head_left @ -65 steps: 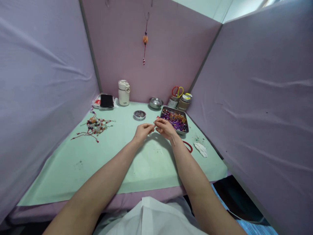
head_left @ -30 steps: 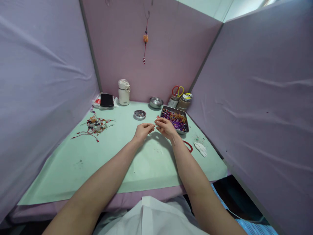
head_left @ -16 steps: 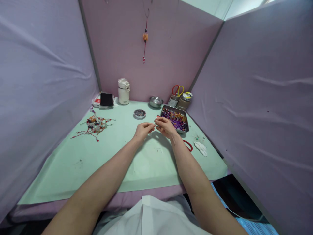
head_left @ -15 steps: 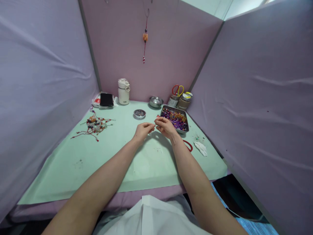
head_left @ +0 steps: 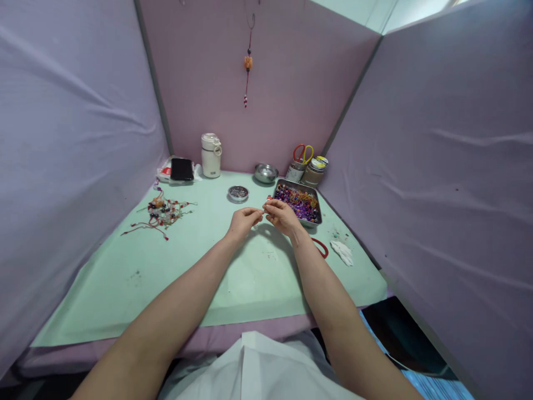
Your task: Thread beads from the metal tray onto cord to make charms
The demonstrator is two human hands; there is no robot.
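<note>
Both my hands meet above the middle of the pale green table cover (head_left: 187, 289), fingertips nearly touching. My left hand (head_left: 245, 223) is closed in a pinch; what lies between its fingers is too small to name. My right hand (head_left: 282, 215) pinches as well, and a bit of something red and white (head_left: 269, 198) shows at its fingertips, its kind unclear. Just past that hand is a metal tray (head_left: 308, 223) filled with purple, red and gold beaded strings. Red-handled scissors (head_left: 321, 248) lie partly hidden under my right forearm.
Beaded cords (head_left: 164, 212) lie in a heap at left. Behind stand a white flask (head_left: 211, 156), a dish of small pieces (head_left: 238, 193), a steel bowl (head_left: 266, 174), a can (head_left: 295, 172) with scissors and a jar (head_left: 314, 173). A crumpled white glove-like cloth (head_left: 342, 253) sits right.
Hardly anything differs. My hands hold the same pinch in the same place, with only a slight shift of the fingers.
</note>
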